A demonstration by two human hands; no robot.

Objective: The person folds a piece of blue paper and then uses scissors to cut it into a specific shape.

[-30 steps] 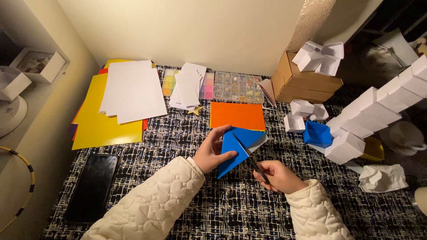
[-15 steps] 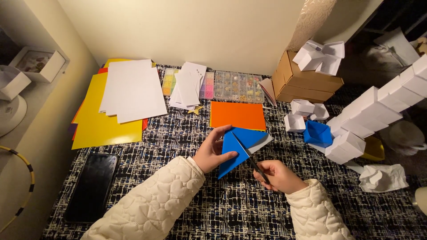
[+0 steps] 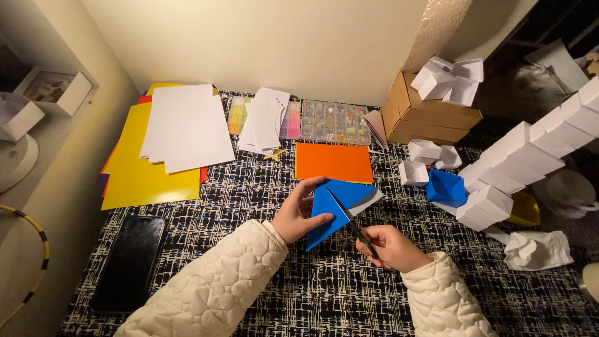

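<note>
Two hands at work: folded blue paper sheet (image 3: 334,206) is pinched by left hand (image 3: 298,212); black-handled scissors (image 3: 357,229), at its 4 o'clock, are gripped by right hand (image 3: 390,246), fingers curled tight.

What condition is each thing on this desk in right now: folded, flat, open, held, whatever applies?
Blue paper sheet: folded, held up by left hand.
Dark-bladed scissors: gripped in right hand, blades against the blue paper.
Orange paper sheet: flat, unfolded.
Small blue paper box: folded, open-topped.
Black phone: screen dark, lying flat.
Brown cardboard box: closed.
</note>
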